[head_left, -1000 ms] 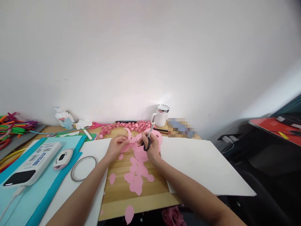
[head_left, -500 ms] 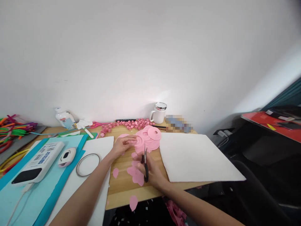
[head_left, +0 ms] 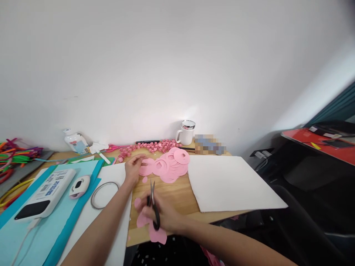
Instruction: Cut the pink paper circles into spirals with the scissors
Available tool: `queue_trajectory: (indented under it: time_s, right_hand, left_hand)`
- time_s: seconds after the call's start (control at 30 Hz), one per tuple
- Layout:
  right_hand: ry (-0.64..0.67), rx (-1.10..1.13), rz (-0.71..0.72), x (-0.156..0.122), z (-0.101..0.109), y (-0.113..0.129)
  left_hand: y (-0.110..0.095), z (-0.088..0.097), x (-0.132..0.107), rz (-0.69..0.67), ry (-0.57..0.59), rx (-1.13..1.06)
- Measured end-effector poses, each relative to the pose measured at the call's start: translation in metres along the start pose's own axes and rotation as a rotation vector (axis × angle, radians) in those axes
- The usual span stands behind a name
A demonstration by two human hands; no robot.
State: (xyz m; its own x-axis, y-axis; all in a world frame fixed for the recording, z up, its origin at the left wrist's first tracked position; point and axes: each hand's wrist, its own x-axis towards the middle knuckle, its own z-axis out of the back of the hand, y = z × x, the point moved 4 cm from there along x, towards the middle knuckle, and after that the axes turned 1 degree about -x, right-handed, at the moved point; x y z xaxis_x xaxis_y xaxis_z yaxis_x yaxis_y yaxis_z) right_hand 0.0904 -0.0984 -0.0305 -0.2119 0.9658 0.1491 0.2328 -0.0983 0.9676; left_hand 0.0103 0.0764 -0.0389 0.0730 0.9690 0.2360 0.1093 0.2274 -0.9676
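Note:
My left hand [head_left: 133, 168] is at the left end of a pile of pink paper circles [head_left: 181, 168], its bent fingers apart at the edge of the leftmost circle [head_left: 147, 168]. Several circles have a hole cut in the middle. Black-handled scissors [head_left: 155, 218] are in my right hand [head_left: 166, 212], fingers in the loops and blades pointing away from me, slightly parted. Under and beside this hand lie pink paper petals [head_left: 158, 235], partly covered by it. A small pink piece [head_left: 144, 179] rests just below the circles.
Behind the circles lie many small pink curls [head_left: 155, 147] and a lidded white mug [head_left: 186, 133]. White boards lie right [head_left: 233, 183] and left [head_left: 116, 236], with a tape roll [head_left: 104, 195] on the left one. A white power bank [head_left: 46, 194] rests on blue sheets. The table's front edge is near.
My left hand has moved left off the middle circles. My right hand, with the scissors, has come left and nearer to me, over the petals, which have shifted toward the front edge.

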Motion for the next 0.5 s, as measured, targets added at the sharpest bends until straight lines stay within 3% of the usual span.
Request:
queue_trajectory:
  time_s: [0.13, 0.2, 0.23, 0.33, 0.43, 0.5]
  right_hand:
    - [0.173, 0.247, -0.109, -0.037, -0.043, -0.009]
    - [0.249, 0.312, -0.089, -0.037, -0.049, -0.005]
    - [0.215, 0.279, -0.075, -0.03, -0.045, -0.002]
    - [-0.105, 0.123, 0.074, 0.013, -0.01, 0.012]
    - [-0.158, -0.003, 0.152, 0.055, 0.015, 0.017]
    - [-0.143, -0.081, 0.143, 0.066, 0.019, 0.013]
  left_hand:
    - [0.001, -0.005, -0.003, -0.002, 0.031, 0.021]
    - [0.002, -0.006, -0.003, -0.008, 0.029, 0.023]
    - [0.003, -0.006, -0.003, -0.006, 0.022, 0.022]
    - [0.008, -0.002, -0.001, 0.026, -0.003, 0.008]
    - [0.012, 0.002, 0.001, 0.067, 0.006, 0.0]
    - [0.013, 0.003, 0.002, 0.076, 0.021, 0.009]
